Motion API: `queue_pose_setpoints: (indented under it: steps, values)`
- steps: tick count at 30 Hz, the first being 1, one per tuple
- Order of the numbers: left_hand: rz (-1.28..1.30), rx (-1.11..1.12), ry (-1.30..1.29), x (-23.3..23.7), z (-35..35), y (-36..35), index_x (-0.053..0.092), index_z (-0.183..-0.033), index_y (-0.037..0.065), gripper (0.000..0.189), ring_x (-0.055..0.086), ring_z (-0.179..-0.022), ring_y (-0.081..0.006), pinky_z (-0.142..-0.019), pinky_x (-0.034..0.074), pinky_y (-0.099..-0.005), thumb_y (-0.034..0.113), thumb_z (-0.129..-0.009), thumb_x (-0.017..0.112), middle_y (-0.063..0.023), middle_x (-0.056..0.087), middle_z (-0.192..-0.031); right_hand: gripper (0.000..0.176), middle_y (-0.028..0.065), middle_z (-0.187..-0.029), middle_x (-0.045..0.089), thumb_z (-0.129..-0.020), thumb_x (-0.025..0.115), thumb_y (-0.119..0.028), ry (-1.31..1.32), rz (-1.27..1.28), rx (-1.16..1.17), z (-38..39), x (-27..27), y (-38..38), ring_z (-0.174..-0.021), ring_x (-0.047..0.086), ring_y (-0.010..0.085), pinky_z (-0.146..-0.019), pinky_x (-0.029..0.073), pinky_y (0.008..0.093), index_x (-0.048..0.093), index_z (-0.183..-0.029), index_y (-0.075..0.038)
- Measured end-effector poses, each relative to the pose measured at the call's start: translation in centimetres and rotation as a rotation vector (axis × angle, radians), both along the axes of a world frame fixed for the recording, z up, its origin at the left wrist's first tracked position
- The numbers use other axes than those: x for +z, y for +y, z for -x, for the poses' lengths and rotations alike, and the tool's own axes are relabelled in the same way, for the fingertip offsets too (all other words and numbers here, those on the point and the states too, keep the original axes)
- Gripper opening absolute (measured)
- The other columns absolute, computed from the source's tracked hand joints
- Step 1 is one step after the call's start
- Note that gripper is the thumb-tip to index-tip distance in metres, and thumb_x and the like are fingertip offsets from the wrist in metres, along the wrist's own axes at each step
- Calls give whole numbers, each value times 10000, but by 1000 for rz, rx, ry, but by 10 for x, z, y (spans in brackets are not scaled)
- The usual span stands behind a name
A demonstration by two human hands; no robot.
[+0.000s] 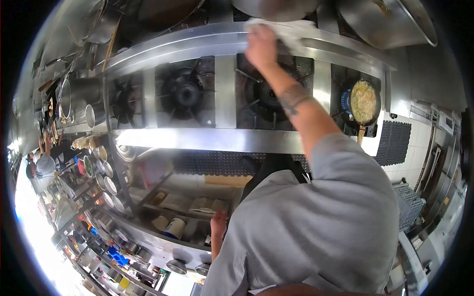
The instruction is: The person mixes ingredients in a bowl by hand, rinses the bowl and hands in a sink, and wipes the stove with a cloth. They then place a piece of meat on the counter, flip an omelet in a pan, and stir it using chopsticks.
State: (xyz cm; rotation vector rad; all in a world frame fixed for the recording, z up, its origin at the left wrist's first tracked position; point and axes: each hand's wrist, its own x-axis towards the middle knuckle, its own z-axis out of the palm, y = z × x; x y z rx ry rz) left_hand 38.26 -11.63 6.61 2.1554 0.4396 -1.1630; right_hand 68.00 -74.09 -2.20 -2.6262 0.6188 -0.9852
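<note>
My right hand [261,47] is stretched over the stove and closed on a white cloth [294,33], which lies on the steel ledge [197,43] behind the burners. Blur softens the cloth and the fingers. Lower down, my left hand [218,222] hangs beside my body with its fingers curled in, and nothing shows in it. On the right burner sits a frying pan [365,102] with yellowish food in it, a blue flame at its left side and its handle towards me. Under my right forearm is a bare burner [266,93].
Another bare burner [186,92] is left of centre. Large metal pans [390,22] stand behind the ledge. Pots and bowls [101,167] crowd the left side, with a person [44,165] beyond. A grey crate [409,204] is at the right.
</note>
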Motion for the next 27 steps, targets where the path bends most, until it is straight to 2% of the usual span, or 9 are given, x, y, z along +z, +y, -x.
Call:
queue_pose_setpoints:
  steps: [5, 9, 11, 15, 17, 21, 24, 26, 27]
  values:
    - [-121, -146, -5, -13, 27, 20, 704, -1198, 46, 283, 677, -885, -140, -804, 528, -308, 211, -983, 624, -81, 757, -957, 407, 56, -1300, 645, -792, 635, -82, -1, -41, 280, -131, 7, 94, -1273, 551, 272, -1064, 468, 403, 698, -1193, -116]
    - [16, -196, -78, 19, 4, -14, 718, -1190, 60, 303, 698, -935, -146, -834, 533, -320, 258, -970, 649, -130, 760, -985, 398, 58, -1348, 618, -811, 620, -44, 77, -16, 429, -93, 5, 54, -1320, 524, 289, -1110, 449, 426, 692, -1197, -110]
    - [259, 259, -18, -24, 17, 23, 732, -1160, 60, 297, 709, -972, -162, -854, 535, -329, 268, -971, 636, -139, 763, -1011, 405, 74, -1405, 585, -805, 615, -16, 7, -79, 373, -29, -5, 9, -1335, 517, 302, -1130, 435, 441, 698, -1189, -111]
    - [100, 11, 86, -51, -23, 38, 731, -1157, 68, 305, 724, -1029, -249, -870, 547, -390, 277, -950, 647, -134, 765, -1050, 227, 77, -1303, 643, -710, 611, 51, 73, 103, -8, 122, -2, -110, -1170, 593, 331, -1035, 474, 460, 663, -913, -36]
    - [-12, -429, -89, -82, -43, 57, 735, -1133, 105, 306, 708, -1032, -322, -850, 547, -431, 313, -933, 633, -133, 752, -1054, 139, 118, -1166, 685, -803, 717, -92, 3, -130, -258, 165, 9, -153, -1054, 620, 369, -957, 495, 458, 674, -930, -53]
    - [-87, -770, -125, -63, -91, 50, 733, -1089, 133, 355, 681, -1032, -382, -832, 531, -479, 407, -940, 563, -148, 722, -1114, 514, 264, -1178, 627, -818, 770, -357, -269, -272, -724, 191, 5, -208, -1103, 590, 389, -945, 484, 428, 636, -1153, 8]
    - [-75, -485, -17, -55, -113, 61, 720, -1176, 122, 362, 705, -1032, -333, -857, 536, -452, 375, -985, 545, -134, 748, -1059, 906, 235, -1243, 646, -813, 613, -739, 153, -165, -1282, 165, -13, -222, -1205, 556, 476, -1045, 375, 592, 618, -1231, 64]
    - [-44, -338, -8, -50, -129, 69, 712, -1202, 117, 372, 712, -1021, -319, -863, 536, -444, 374, -1000, 536, -134, 753, -1043, 863, 234, -1240, 649, -810, 629, -720, -44, -226, -1350, 149, -77, -266, -1229, 543, 486, -1049, 375, 586, 648, -1196, 52]
    - [-93, -416, 11, -58, -137, 83, 707, -1202, 98, 382, 716, -995, -311, -861, 537, -431, 376, -1006, 532, -147, 751, -1037, 771, 215, -1241, 652, -811, 655, -635, 317, -216, -1322, 139, -54, -251, -1221, 562, 447, -1021, 411, 551, 657, -1192, 36]
